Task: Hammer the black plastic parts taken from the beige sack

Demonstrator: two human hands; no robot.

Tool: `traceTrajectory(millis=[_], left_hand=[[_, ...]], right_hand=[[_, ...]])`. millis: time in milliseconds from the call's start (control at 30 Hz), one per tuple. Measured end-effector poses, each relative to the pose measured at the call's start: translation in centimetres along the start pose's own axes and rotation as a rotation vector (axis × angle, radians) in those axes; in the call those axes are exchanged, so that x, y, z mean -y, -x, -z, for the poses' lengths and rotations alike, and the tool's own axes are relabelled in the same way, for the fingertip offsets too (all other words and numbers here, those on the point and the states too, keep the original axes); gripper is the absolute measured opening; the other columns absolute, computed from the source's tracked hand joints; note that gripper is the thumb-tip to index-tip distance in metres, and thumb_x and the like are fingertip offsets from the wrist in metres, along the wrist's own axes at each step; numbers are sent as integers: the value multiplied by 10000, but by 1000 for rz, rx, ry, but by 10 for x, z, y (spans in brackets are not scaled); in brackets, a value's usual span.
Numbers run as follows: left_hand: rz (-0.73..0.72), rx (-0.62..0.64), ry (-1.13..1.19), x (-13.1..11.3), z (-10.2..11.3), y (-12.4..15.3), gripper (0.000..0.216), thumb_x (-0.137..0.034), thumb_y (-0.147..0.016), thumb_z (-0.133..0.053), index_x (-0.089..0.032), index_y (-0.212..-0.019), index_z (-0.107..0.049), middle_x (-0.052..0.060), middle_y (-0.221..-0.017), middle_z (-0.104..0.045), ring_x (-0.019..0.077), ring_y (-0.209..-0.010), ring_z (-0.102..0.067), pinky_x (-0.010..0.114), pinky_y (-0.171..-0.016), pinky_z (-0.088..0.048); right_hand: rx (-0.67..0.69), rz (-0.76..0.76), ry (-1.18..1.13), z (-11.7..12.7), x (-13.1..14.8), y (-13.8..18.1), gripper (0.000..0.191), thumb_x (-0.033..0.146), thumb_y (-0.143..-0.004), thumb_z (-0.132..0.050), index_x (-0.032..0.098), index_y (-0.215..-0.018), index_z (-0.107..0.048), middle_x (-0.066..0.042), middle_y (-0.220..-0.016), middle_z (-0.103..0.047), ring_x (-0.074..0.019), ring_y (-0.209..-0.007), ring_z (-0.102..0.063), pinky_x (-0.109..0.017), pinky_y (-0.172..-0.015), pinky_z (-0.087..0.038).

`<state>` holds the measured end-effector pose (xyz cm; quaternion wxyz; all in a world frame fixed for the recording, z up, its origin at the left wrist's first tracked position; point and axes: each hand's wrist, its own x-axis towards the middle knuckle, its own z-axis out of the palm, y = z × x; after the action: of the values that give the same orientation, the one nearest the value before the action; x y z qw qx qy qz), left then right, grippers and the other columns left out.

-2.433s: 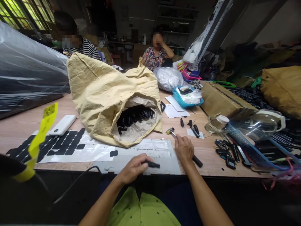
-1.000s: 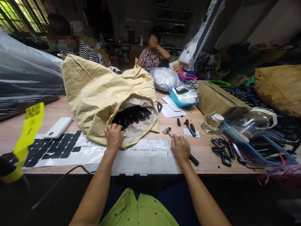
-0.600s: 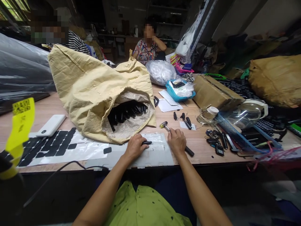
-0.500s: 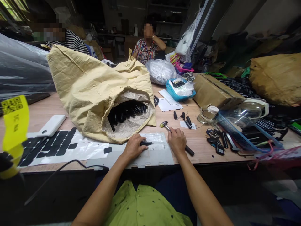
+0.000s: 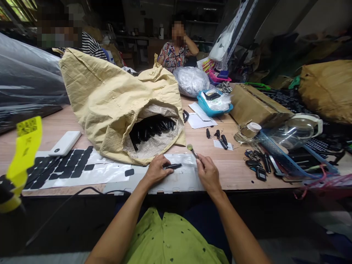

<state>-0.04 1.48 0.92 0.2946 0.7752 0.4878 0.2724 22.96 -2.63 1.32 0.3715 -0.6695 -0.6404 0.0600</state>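
Black piece (image 5: 174,166): your left hand (image 5: 157,170) is gripping it, your right hand (image 5: 209,174) a hammer (image 5: 190,148), while dark pieces (image 5: 150,131), apparently outstanding, are lying in the sack (image 5: 104,95) beyond your fingers.

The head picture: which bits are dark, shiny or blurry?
In the head view, the room's back is dim, the window bright; in the head view, light glints on the plastic bag and clear jug, and shadow in the cloth sack makes the black pieces run together; in the head view, the lower right corner looks soft, but the left hand and right hand look fairly clear.
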Motion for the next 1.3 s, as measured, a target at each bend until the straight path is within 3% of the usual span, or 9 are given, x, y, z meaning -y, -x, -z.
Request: traceTrajectory(millis=[100,233,467,733,933,1167,1300], left_hand=[[-16,-11,-21,-2,-1,1,120,-231,-720,-762,-208,-824,-708,21,-822,-624,217,-864,-549,342,-796,-440],[-40,-7,-11,-2,-3,0,151,-251,-726,-766,-210,-861,-714,21,-835,-630,215,-867,-547,343,-811,-432],[10,-4,4,-2,-7,-4,116,-206,-720,-760,-212,-819,-701,15,-834,-632,215,-886,-554,332,-801,-431],[40,-25,-2,-9,-9,-5,64,-164,-722,-730,-202,-702,-682,4,-753,-616,192,-821,-555,327,-790,-417],[62,-75,0,-10,-12,-4,69,-163,-702,-754,-204,-735,-708,11,-771,-629,207,-857,-562,344,-815,-430],[70,-73,4,-9,-12,-3,85,-158,-700,-761,-207,-734,-701,9,-763,-616,211,-860,-558,347,-819,-442],[75,-54,-20,-11,-11,-2,93,-155,-706,-753,-206,-731,-679,9,-781,-612,214,-870,-556,350,-820,-440]], right_hand=[[116,96,-198,3,23,22,361,324,-974,-421,246,-1228,-665,-69,-1070,-702,-184,-986,-648,-303,-867,-518],[191,129,-295,2,37,36,357,294,-978,-434,256,-1248,-664,-61,-1058,-725,-168,-998,-670,-293,-880,-543],[172,169,-283,2,40,39,366,253,-983,-426,264,-1266,-658,-59,-1029,-719,-161,-962,-675,-270,-837,-557],[184,240,-124,-2,39,48,387,235,-987,-401,275,-1283,-648,-23,-795,-621,-131,-730,-625,-207,-671,-507],[86,215,-166,2,33,46,371,262,-996,-409,263,-1284,-643,-37,-852,-646,-138,-781,-629,-228,-724,-514],[105,206,-170,3,27,46,365,263,-991,-411,270,-1263,-655,-38,-894,-681,-143,-821,-648,-237,-744,-520],[13,130,-28,4,10,26,366,273,-978,-420,293,-1253,-662,-39,-958,-679,-160,-878,-637,-249,-747,-491]])
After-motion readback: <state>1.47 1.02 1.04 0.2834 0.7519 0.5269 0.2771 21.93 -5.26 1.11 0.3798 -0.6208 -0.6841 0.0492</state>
